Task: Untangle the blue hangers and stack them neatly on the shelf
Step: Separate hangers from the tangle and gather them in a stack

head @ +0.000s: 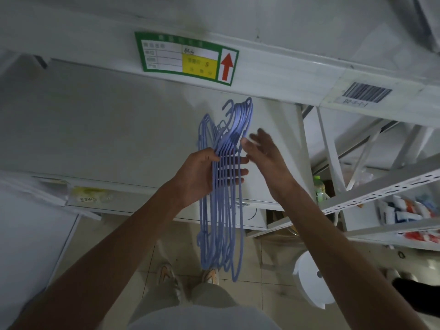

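Clearly the blue hangers (222, 186) are thin, light and stiff, apt to snag at the hooks, so the bundled middle looks the safest hold. They hang in the air before the white shelf (107, 129), clamped by the left hand (202, 175). Beside them the right hand (264, 151) is spread open, touching their edge.

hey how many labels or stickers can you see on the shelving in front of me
3. A green label with a red arrow on the upper beam; a barcode sticker further right on that beam; a yellowish tag on the lower shelf edge, left. Others may be hidden.
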